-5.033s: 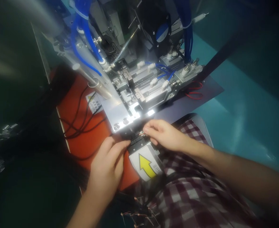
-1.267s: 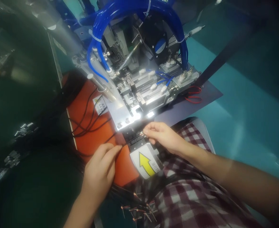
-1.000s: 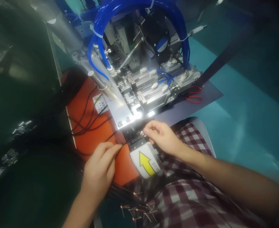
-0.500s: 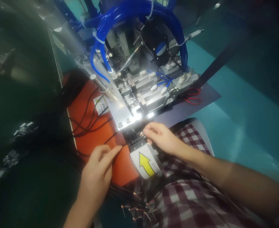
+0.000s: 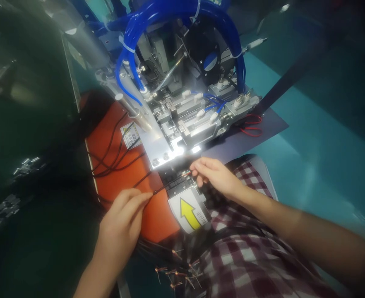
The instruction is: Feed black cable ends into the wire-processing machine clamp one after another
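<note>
A thin black cable (image 5: 166, 186) stretches between my two hands over a dark slotted fixture at the machine's front. My left hand (image 5: 123, 219), above the orange plate (image 5: 160, 219), pinches the cable. Its stripped, coppery end (image 5: 186, 173) lies at the fingertips of my right hand (image 5: 212, 174), whose thumb and index finger are pressed together there. Just below the fixture is a white label with a yellow arrow (image 5: 188, 213).
The metal machine (image 5: 198, 124) with blue hoses (image 5: 176, 10) stands beyond my hands. Black cables (image 5: 114, 159) cross the orange plate. A bundle of wires with bare ends (image 5: 179, 273) hangs near the checkered cloth (image 5: 238, 265).
My left hand has shifted slightly left and down. The right hand has moved a little right and up, and more of the cable's coppery end shows.
</note>
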Motion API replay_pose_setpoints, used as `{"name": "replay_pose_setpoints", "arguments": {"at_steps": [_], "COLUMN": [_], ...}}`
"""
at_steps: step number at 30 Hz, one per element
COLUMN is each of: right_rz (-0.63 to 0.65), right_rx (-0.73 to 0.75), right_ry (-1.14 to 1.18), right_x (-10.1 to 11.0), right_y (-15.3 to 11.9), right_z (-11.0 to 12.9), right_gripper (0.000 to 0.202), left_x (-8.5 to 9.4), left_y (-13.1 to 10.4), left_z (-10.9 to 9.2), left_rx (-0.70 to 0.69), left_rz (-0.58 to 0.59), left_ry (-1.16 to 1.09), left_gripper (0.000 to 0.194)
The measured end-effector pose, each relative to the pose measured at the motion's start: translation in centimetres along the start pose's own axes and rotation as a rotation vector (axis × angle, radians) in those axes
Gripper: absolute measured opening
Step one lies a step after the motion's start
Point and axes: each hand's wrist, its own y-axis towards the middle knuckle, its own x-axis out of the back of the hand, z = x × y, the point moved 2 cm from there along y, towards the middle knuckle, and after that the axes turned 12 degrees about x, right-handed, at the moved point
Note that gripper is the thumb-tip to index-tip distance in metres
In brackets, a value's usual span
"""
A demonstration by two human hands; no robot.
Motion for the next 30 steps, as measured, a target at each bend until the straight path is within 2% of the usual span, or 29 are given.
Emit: {"name": "replay_pose_setpoints", "arguments": {"at_steps": [3, 9, 13, 20, 23, 27, 30], "right_rz": [-0.001, 0.079, 0.047, 0.048, 0.008, 0.018, -0.018], "right_rx": [0.001, 0.025, 0.009, -0.049, -0.022, 0.037, 0.032], "right_ry": [0.010, 0.036, 0.062, 0.174, 0.192, 0.149, 0.146], "right_x": [0.1, -0.3, -0.6, -0.2, -0.2, -0.5, -0.4], "right_y": [-0.1, -0.6, -0.8, -0.4, -0.2, -0.1, -0.3], "right_z": [0.0, 0.4, 0.5, 0.0, -0.3, -0.4, -0.5], "right_gripper": [0.022, 0.017, 0.011, 0.015, 0.016, 0.018, 0.019], "left_x": [-0.1, -0.2, -0.1, 0.0, -0.1, -0.1, -0.1], "left_y": [0.1, 0.0, 0.0, 0.1, 0.0, 0.1, 0.1], "left_z": [-0.1, -0.1, -0.3, -0.3, -0.3, -0.2, -0.2], "left_rx": [-0.008, -0.002, -0.015, -0.015, -0.015, 0.002, 0.010], "left_rz": [-0.011, -0.014, -0.034, -0.043, -0.044, -0.044, -0.043], "left_ry": [-0.002, -0.001, -0.006, 0.000, 0.006, 0.020, 0.027], "left_gripper": [0.016, 0.016, 0.015, 0.016, 0.016, 0.015, 0.015]}}
